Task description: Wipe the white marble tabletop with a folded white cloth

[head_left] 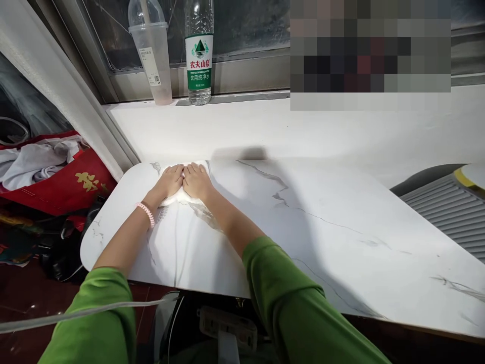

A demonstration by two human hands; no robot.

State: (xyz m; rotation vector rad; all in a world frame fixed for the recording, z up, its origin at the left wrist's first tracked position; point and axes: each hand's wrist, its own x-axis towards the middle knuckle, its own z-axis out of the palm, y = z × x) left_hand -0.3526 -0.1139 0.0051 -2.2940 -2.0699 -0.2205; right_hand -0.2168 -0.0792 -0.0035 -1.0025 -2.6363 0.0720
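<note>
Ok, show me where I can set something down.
Widest: white tabletop right of the right forearm, toward the grey ridged object. Smaller: between left forearm and tabletop's left edge. Crowded: white cloth under left hand and right hand.

Left hand (pixel 171 182), right hand (pixel 196 181) — side-by-side

Water bottle carries the clearest print

The bottle (pixel 199 96) bears a label (pixel 199 61) with the brand 农夫山泉 in red characters under a green mountain emblem (pixel 199 48). Below, on the green band (pixel 199 79), a small English line reads "PURIFIED DRINKING WATER", and larger white characters read 饮用纯净水. The tiny line at the bottom seems to give the contents as 550ml. The plastic cup (pixel 163 53) has a white sticker (pixel 149 63) with a square code (pixel 157 79); its dark print is too small to read. On the red bag (pixel 56 192), a gold character (pixel 87 181) and a row of small marks (pixel 29 192) cannot be made out.
</note>
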